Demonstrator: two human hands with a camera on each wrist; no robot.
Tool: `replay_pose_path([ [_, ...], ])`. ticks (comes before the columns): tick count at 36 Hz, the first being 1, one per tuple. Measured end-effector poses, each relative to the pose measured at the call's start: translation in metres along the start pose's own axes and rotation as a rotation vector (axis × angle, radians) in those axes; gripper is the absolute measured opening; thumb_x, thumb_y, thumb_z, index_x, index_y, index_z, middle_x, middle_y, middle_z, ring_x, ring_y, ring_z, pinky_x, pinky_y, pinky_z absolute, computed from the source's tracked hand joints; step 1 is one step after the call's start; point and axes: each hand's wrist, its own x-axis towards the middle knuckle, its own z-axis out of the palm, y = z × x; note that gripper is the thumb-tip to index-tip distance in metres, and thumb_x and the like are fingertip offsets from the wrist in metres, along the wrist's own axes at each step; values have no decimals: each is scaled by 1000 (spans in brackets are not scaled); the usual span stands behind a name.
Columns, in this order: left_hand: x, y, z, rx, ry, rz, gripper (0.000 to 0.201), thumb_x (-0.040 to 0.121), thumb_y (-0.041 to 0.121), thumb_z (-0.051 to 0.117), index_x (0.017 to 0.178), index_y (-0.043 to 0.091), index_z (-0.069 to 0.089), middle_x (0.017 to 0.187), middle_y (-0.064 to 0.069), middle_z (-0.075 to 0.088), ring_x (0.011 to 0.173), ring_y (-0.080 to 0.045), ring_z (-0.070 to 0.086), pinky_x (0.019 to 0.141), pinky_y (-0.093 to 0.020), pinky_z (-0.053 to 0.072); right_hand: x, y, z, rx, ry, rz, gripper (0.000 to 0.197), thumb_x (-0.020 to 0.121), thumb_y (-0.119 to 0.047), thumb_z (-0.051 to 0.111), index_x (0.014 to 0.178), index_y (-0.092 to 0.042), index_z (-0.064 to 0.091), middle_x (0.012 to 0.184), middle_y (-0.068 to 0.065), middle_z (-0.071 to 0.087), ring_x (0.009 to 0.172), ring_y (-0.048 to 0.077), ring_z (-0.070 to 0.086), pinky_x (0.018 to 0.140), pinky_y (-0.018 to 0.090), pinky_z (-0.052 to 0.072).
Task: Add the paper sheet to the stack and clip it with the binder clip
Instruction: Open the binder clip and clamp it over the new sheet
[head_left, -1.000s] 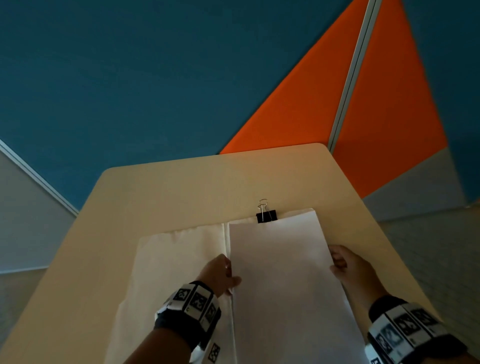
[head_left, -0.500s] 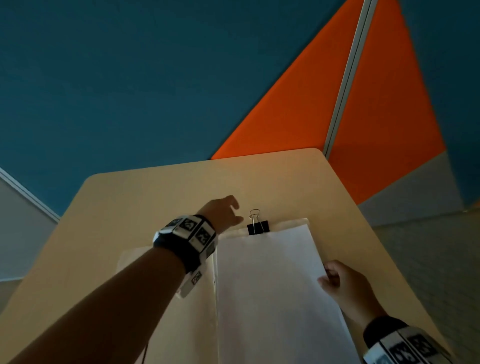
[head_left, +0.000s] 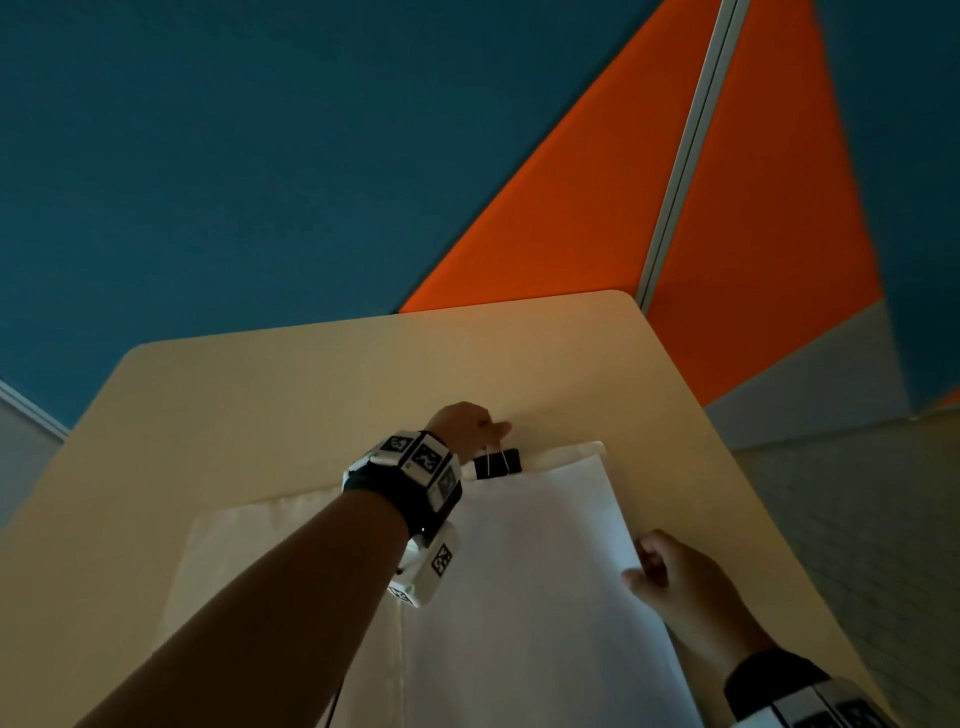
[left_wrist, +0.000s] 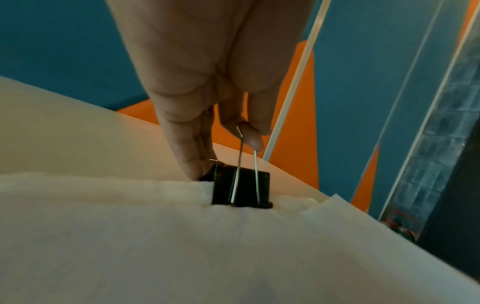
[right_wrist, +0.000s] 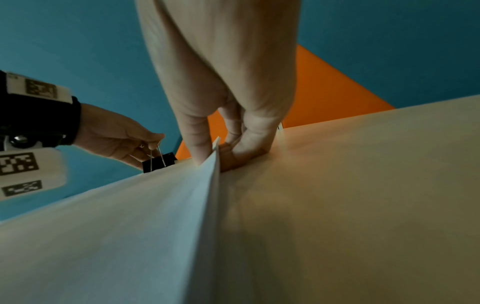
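A black binder clip (head_left: 497, 462) with wire handles sits on the far edge of the white paper stack (head_left: 540, 597). My left hand (head_left: 475, 427) reaches over the stack and pinches the clip's handles, seen close in the left wrist view where the binder clip (left_wrist: 241, 186) bites the paper stack (left_wrist: 182, 246). A loose top sheet lies on the stack, slightly askew at the far right corner. My right hand (head_left: 670, 571) grips the stack's right edge, thumb on top and fingers underneath, as the right wrist view shows at the paper edge (right_wrist: 215, 162).
The pale wooden table (head_left: 311, 395) has rounded far corners. More white paper or cloth (head_left: 234, 561) lies left of the stack under my left forearm. Blue and orange partition walls (head_left: 571, 197) stand behind the table.
My left hand left the stack's left edge, reached forward to the far edge and took hold of the binder clip's handles. My right hand stayed on the right edge.
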Motion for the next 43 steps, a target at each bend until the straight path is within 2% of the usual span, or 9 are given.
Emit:
replay_pose_path([
  [3, 5, -6, -1, -220, 36, -34, 23, 80, 29, 67, 79, 8, 56, 89, -19, 67, 87, -29, 61, 94, -39, 51, -1, 0, 0, -3, 6, -3, 14, 84, -26, 59, 89, -21, 47, 73, -10, 51, 78, 15, 54, 62, 23, 37],
  [5, 7, -10, -3, -309, 35, -60, 35, 75, 26, 72, 94, 0, 60, 96, -22, 67, 88, -28, 62, 100, -47, 49, -1, 0, 1, -13, 10, -5, 15, 84, -27, 59, 89, -21, 46, 72, -9, 50, 75, 15, 53, 61, 21, 36],
  [15, 26, -25, -4, -321, 14, -60, 49, 69, 40, 74, 88, -6, 73, 103, -27, 71, 102, -37, 66, 99, -44, 50, -1, 3, 1, 6, -15, -56, 28, 82, -27, 61, 67, -35, 39, 66, -11, 50, 64, 2, 48, 57, 13, 35],
  [20, 34, -28, -5, -258, 13, -31, 53, 71, 43, 71, 90, -6, 73, 100, -26, 73, 100, -38, 66, 98, -44, 51, 0, 3, -1, 10, -10, -46, 9, 82, -24, 61, 81, -21, 52, 75, -1, 59, 73, 12, 56, 60, 16, 37],
  [22, 37, -29, -4, -234, 21, -27, 53, 73, 44, 69, 90, -6, 73, 91, -22, 73, 86, -36, 68, 92, -34, 53, -1, 2, -1, 12, -19, -36, 11, 82, -23, 61, 83, -14, 56, 80, 6, 62, 77, 18, 58, 60, 20, 37],
  [25, 38, -26, -2, -159, 66, -25, 52, 77, 45, 65, 90, -5, 73, 69, -13, 62, 57, -20, 52, 61, -26, 43, 0, 2, -2, 5, -25, -21, 13, 82, -25, 61, 87, -14, 57, 85, 7, 65, 79, 17, 59, 63, 20, 39],
  [29, 38, -26, -1, -110, 108, -22, 44, 78, 45, 64, 81, 2, 74, 45, 2, 54, 48, -12, 44, 49, -23, 35, 2, 5, -1, 1, -40, -28, 11, 83, -27, 60, 89, -21, 54, 81, -4, 62, 77, 9, 57, 63, 17, 39],
  [32, 38, -28, -1, -125, 119, -14, 43, 78, 44, 64, 85, 3, 75, 44, 3, 54, 49, -11, 44, 49, -21, 35, 2, 5, -2, 21, -36, -33, 12, 83, -26, 61, 88, -25, 50, 76, -11, 56, 73, 3, 53, 62, 15, 36],
  [43, 40, -32, 2, -204, 133, -5, 44, 79, 40, 66, 90, -1, 75, 57, -2, 58, 53, -11, 48, 58, -23, 41, 6, -6, -10, 109, 23, -30, 15, 80, -14, 66, 81, -16, 51, 73, -2, 56, 70, 11, 54, 62, 19, 38],
])
